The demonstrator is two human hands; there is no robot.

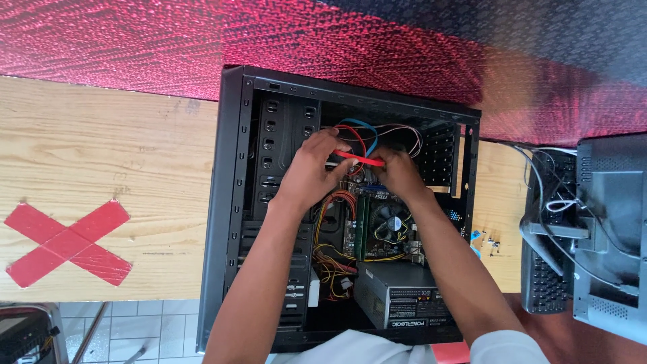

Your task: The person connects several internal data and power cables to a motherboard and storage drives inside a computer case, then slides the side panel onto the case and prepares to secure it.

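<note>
A red tape cross (67, 243) marks the wooden table (101, 148); a keyboard (544, 269) and monitor (610, 229) lie right.

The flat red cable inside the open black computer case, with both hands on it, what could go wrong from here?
1. The flat red cable, stretched between the left hand and right hand, might be strained or kinked.
2. Loose yellow and orange wires below could snag a wrist.
3. A forearm might knock the round cooler fan.
</note>
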